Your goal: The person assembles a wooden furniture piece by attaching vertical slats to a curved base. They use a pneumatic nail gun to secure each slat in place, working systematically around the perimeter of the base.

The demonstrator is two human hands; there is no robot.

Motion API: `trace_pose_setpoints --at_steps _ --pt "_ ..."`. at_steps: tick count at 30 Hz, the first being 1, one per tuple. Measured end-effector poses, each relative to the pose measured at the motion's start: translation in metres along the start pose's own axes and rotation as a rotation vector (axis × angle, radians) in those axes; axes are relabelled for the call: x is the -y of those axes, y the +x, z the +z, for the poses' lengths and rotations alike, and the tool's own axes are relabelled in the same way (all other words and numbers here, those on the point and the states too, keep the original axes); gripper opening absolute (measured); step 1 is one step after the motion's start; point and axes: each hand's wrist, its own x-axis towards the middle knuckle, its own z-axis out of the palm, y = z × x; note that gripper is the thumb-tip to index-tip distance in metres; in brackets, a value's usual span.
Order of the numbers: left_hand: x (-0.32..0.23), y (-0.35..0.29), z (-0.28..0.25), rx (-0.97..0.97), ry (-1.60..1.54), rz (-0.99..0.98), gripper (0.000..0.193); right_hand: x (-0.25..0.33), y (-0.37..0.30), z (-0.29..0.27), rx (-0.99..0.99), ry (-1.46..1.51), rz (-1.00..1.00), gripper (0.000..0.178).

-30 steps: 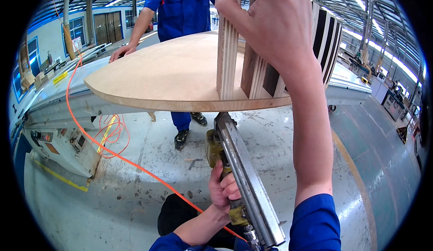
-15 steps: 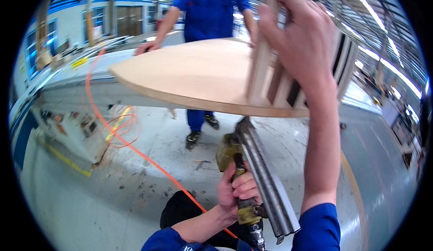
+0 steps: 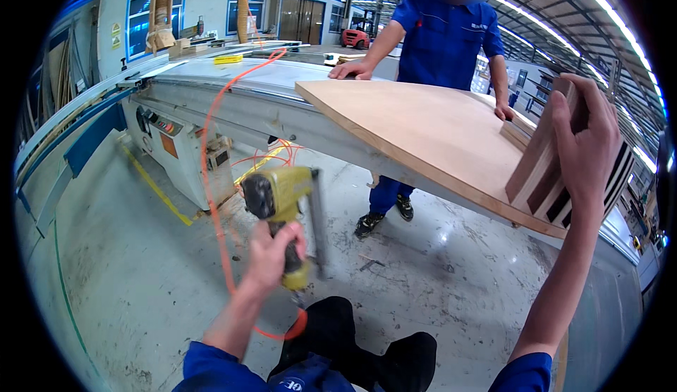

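My left hand point(image 3: 268, 259) is closed around the grip of a yellow-green pneumatic nail gun point(image 3: 287, 184), slightly blurred, held over the floor to the left of the panel. An orange air hose point(image 3: 209, 149) loops near its lower end. With fingers over the top, my right hand point(image 3: 591, 138) grips a striped wooden block point(image 3: 530, 170) of light and dark slats. The block stands upright at the near right edge of a flat, curved-edged wooden panel point(image 3: 416, 135). How far the fingers reach behind the block is hidden.
Across the panel stands a person in blue point(image 3: 441, 46), one hand by its far edge, the other near small wood strips point(image 3: 516, 132). A long machine table point(image 3: 247, 103) runs beneath the panel. Its control cabinet point(image 3: 166, 145) stands at left. Further back is a red forklift point(image 3: 355, 37).
My left hand has drawn the nail gun from under the panel's edge out to the left. My right hand stays on the block. The view has swung so the panel sits further right.
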Motion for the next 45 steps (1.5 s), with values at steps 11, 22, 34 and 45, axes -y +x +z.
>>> trace_pose_setpoints --at_steps 11,22,34,45 --pt "-0.101 0.232 -0.106 -0.416 1.565 0.599 0.058 -0.014 -0.002 0.005 -0.043 0.013 -0.033 0.035" --pt "-0.073 0.445 -0.224 -0.237 1.725 0.501 0.054 0.006 0.0 0.0 -0.092 0.168 0.06 0.038" --pt "-0.021 0.518 -0.201 0.025 1.504 0.676 0.052 0.018 0.014 -0.006 -0.076 0.228 0.086 0.031" --pt "-0.127 0.264 0.057 0.102 0.821 0.951 0.05 0.01 0.006 0.013 -0.265 0.175 -0.172 0.029"
